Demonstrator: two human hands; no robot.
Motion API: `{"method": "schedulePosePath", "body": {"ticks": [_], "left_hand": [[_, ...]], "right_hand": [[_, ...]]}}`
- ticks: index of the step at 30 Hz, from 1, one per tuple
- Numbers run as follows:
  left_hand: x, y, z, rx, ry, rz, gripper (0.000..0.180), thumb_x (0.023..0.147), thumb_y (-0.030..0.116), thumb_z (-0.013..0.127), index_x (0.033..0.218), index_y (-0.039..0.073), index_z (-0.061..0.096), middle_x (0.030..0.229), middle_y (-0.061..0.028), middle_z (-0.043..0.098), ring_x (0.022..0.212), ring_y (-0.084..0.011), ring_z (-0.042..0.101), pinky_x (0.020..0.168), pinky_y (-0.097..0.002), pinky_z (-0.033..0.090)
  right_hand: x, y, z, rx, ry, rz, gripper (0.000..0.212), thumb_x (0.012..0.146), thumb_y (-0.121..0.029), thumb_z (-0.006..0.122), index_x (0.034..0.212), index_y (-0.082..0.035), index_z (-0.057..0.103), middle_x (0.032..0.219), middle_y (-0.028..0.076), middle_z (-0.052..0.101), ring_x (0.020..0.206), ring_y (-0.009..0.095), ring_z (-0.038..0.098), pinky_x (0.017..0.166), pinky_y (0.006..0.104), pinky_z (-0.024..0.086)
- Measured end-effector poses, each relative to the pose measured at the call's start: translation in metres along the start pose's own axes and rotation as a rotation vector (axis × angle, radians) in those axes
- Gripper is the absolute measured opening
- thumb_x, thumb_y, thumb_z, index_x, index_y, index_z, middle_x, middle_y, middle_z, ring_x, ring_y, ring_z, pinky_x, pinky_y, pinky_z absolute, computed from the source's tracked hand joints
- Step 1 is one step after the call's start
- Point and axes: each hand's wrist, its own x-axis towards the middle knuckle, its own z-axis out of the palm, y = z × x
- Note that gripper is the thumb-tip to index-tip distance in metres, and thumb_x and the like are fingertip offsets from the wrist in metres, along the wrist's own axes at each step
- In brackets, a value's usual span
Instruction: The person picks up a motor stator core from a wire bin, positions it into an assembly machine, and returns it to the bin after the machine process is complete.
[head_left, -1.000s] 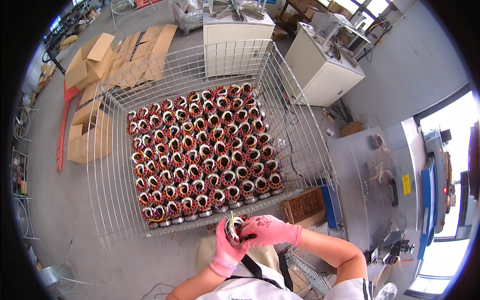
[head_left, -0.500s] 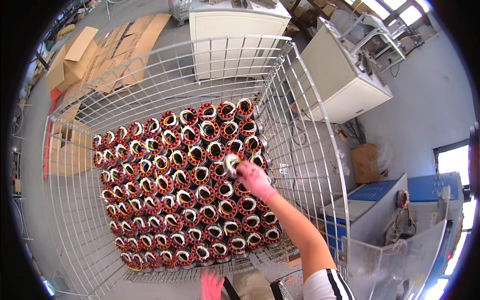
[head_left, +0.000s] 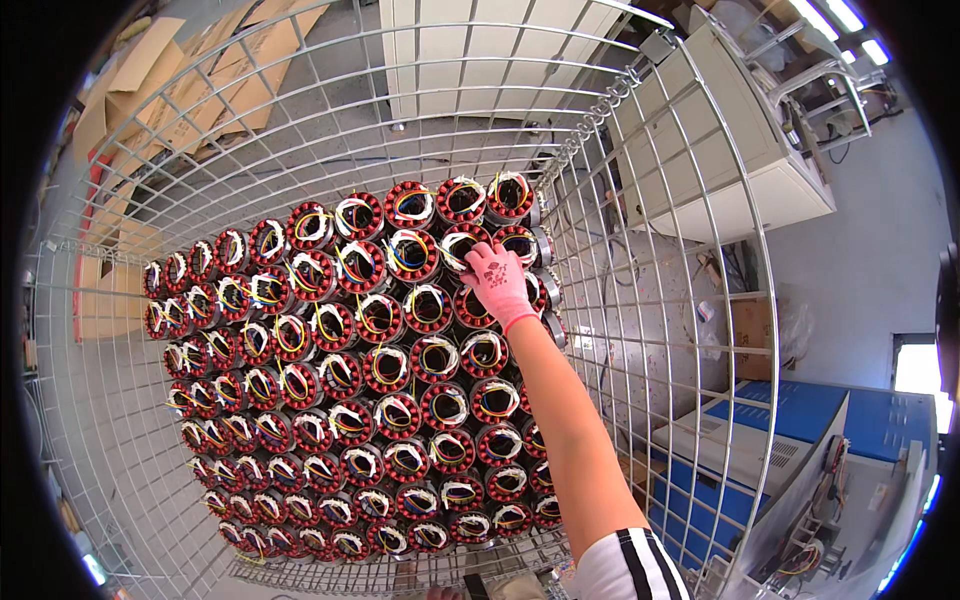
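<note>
My right hand (head_left: 498,285), in a pink glove, reaches over the far right part of a wire basket. Its fingers are bent over the rim and into the opening of a motor stator (head_left: 455,247), a ring with red coil ends and pale looped leads. This stator stands among the others in the second row from the back, and the hand hides part of it. Another stator (head_left: 518,240) sits just right of the fingertips. Rows of similar stators (head_left: 395,415), with white, yellow and blue wires, surround the hand. My left hand does not show.
Tall wire mesh walls (head_left: 745,240) enclose the stators. Beyond them stand pale cabinets (head_left: 700,150) at the far side and right. Flattened cardboard (head_left: 225,85) lies at the far left. A blue and grey machine (head_left: 790,430) stands at the right, near a brown carton (head_left: 752,335).
My right hand has moved farther away with the stator, now among the back rows. The view has shifted closer over the basket. My left hand has left the lower edge of the view.
</note>
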Motion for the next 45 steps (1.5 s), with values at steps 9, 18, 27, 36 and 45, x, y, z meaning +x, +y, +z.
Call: {"method": "schedulePosePath", "body": {"ticks": [9,18,27,36,45], "left_hand": [[0.012,0.009,0.006,0.027,-0.031,-0.029,0.048,0.102,0.036,0.039,0.138,0.005,0.042,0.134,-0.0092,0.052,0.124,-0.0244,0.048,0.104,-0.0401,0.039],[0.012,0.010,0.001,0.030,-0.059,-0.036,0.048,0.102,0.036,0.039,0.138,0.004,0.041,0.135,-0.0105,0.051,0.124,-0.0250,0.048,0.104,-0.0409,0.039],[0.018,0.013,0.000,0.028,-0.064,-0.032,0.049,0.102,0.036,0.039,0.139,0.003,0.039,0.136,-0.0117,0.049,0.125,-0.0255,0.048,0.105,-0.0418,0.039],[0.016,0.014,-0.006,0.038,-0.064,-0.033,0.050,0.102,0.035,0.038,0.140,0.002,0.038,0.136,-0.0130,0.048,0.126,-0.0261,0.047,0.105,-0.0426,0.039],[0.020,0.020,-0.009,0.027,-0.055,-0.046,0.051,0.102,0.035,0.038,0.140,0.001,0.036,0.137,-0.0143,0.047,0.126,-0.0266,0.047,0.106,-0.0435,0.039]], "right_hand": [[0.010,-0.019,-0.002,-0.004,0.133,0.088,0.089,0.060,-0.022,0.085,0.135,-0.006,0.040,0.142,0.015,0.039,0.130,0.033,0.040,0.108,0.0431,0.035],[0.022,0.007,0.022,0.299,0.120,0.159,0.104,0.056,-0.026,0.086,0.140,-0.005,0.028,0.133,0.020,0.042,0.122,0.036,0.046,0.103,0.0436,0.039],[0.027,-0.010,0.004,0.062,0.010,0.270,0.101,0.058,-0.043,0.081,0.135,0.001,0.032,0.118,0.018,0.049,0.111,0.032,0.050,0.099,0.0423,0.038],[0.031,-0.025,0.006,0.062,0.032,0.427,0.101,0.059,-0.048,0.078,0.134,0.003,0.034,0.123,0.018,0.046,0.119,0.033,0.043,0.104,0.0443,0.031],[0.044,-0.034,0.010,0.017,-0.022,0.509,0.106,0.058,-0.050,0.079,0.136,0.004,0.033,0.125,0.018,0.044,0.120,0.033,0.041,0.105,0.0434,0.031]]}}
